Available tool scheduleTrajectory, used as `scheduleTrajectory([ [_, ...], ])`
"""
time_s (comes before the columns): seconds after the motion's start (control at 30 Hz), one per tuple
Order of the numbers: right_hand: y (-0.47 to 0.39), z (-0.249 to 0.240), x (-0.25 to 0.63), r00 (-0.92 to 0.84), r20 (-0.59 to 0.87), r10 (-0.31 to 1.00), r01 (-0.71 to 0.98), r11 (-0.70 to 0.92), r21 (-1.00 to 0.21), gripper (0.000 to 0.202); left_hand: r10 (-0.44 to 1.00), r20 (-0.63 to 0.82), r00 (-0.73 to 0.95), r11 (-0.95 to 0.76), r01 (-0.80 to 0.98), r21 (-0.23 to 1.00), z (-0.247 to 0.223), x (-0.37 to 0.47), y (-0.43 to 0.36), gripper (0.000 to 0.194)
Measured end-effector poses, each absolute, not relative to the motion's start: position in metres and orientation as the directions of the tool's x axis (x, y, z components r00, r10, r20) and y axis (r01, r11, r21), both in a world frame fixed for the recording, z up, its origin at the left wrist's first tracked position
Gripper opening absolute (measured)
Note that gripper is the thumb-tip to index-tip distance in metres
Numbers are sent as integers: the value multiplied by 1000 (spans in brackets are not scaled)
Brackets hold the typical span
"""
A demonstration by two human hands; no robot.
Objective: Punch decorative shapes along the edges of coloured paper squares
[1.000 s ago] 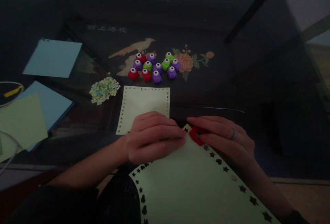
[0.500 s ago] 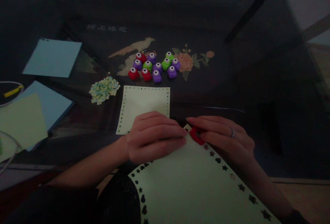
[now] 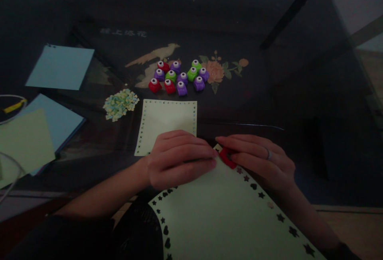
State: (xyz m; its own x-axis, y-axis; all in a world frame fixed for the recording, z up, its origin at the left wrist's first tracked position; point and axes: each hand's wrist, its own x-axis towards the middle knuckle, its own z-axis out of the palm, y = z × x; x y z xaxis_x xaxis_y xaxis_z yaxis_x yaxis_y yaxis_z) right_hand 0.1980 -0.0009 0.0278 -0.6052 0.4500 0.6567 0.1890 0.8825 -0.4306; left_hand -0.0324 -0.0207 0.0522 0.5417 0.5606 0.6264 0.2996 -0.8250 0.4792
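Note:
A pale green sheet of paper [image 3: 227, 208] with star and heart holes along its edges is close to me. My left hand [image 3: 182, 158] pinches this sheet near its far corner, the fingertips pressed together on it. On the sheet's right edge, just beside that corner, sits a red craft punch [image 3: 228, 158]. My right hand [image 3: 263, 158], with a ring on one finger, grips the punch between thumb and fingers. Part of the punch is hidden by the fingers and the paper.
Behind my hands stand several red, purple and green craft punches [image 3: 182, 78]. A punched pale green square [image 3: 170, 118] lies nearer, beside a heap of paper bits [image 3: 119, 104]. Blue paper [image 3: 61, 68] and a stack of sheets [image 3: 26, 144] are on the left. A dark pole [image 3: 295, 12] rises at right.
Hardly anything differs. Both hands keep their hold on the sheet and the red punch, with only a very slight shift of the punch.

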Motion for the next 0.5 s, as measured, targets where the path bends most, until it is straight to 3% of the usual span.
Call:
scheduleTrajectory([
  [0.5,-1,26,196,-594,640,488,197,859,-473,14,553,641,532,-831,291,475,46,-31,-19,12],
])
